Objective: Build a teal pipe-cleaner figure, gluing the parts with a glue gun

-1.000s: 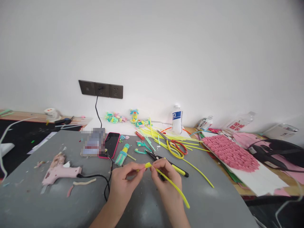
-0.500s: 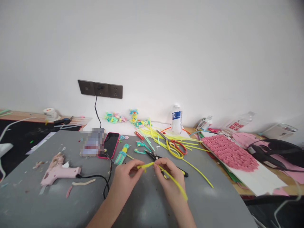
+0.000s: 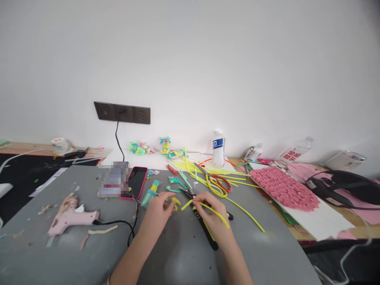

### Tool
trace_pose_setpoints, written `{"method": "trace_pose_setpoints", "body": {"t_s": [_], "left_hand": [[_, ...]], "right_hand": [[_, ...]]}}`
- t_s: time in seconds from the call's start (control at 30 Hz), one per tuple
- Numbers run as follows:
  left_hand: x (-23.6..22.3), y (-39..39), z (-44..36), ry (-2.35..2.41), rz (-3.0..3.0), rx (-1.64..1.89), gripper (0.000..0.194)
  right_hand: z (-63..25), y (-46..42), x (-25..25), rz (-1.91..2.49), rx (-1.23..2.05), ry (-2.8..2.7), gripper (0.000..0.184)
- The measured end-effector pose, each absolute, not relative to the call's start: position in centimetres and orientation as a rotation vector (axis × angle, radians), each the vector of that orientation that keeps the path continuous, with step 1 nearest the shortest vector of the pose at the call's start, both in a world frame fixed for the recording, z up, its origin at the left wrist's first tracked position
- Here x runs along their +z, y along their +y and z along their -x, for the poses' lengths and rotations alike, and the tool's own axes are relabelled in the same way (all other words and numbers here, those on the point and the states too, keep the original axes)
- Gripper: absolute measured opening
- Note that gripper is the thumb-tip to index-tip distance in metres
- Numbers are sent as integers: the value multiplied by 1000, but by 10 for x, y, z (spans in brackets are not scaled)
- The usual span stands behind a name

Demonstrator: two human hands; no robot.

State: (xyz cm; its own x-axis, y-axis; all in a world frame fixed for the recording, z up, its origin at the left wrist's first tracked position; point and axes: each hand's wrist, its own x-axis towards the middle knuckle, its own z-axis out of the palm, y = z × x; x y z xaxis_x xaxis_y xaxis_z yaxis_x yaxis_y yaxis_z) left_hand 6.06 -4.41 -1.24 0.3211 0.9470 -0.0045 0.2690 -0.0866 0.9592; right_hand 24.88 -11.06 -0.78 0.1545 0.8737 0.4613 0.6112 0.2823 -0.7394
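Between the thumb and fingers of my left hand [image 3: 162, 208] is a short, bent piece of yellow pipe cleaner [image 3: 176, 202]. My right hand [image 3: 210, 209] pinches a longer yellow pipe cleaner [image 3: 219, 217], whose left end points toward my left hand. The two pieces are apart. Below and partly behind my right hand lie pliers [image 3: 204, 227] with black and yellow handles. A teal and yellow pipe-cleaner figure [image 3: 151, 192] lies just beyond my left hand. Small teal pipe-cleaner parts [image 3: 173, 181] lie near the pliers' tip.
Scissors [image 3: 218, 186] and several loose yellow pipe cleaners [image 3: 240, 179] lie behind my right hand. On the left are a pink glue gun [image 3: 74, 217] and a phone [image 3: 138, 180]. A bottle [image 3: 218, 150] stands by the wall; a pink textured piece [image 3: 285, 188] lies right.
My hands have moved apart. The yellow pipe cleaner that spanned them now shows as two separate pieces, one in each hand. More of the pliers is visible.
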Motion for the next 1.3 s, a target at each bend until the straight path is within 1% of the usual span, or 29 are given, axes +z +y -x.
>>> {"method": "trace_pose_setpoints", "body": {"t_s": [0.07,0.13,0.23,0.37,0.63,0.83,1.2,1.3], "left_hand": [[-1,-47,-54,1104,-1608,915,20],[9,-51,-47,1069,-1620,916,22],[17,-57,-40,914,-1535,727,28],[17,-61,-35,759,-1368,566,30],[16,-64,-33,683,-1205,523,37],[21,-69,-36,701,-1107,631,43],[23,-78,-50,754,-848,909,43],[25,-81,-54,771,-783,981,42]], "right_hand": [[-248,-112,-3,1388,342,-1596,11],[-246,-114,3,1324,359,-1687,12],[-243,-115,13,1195,374,-1819,13],[-238,-117,23,1105,409,-1885,10],[-227,-119,28,1018,481,-1849,9],[-212,-123,23,1032,425,-1662,13],[-177,-131,-5,1061,185,-1427,16],[-173,-132,-10,1058,216,-1413,23]]}}
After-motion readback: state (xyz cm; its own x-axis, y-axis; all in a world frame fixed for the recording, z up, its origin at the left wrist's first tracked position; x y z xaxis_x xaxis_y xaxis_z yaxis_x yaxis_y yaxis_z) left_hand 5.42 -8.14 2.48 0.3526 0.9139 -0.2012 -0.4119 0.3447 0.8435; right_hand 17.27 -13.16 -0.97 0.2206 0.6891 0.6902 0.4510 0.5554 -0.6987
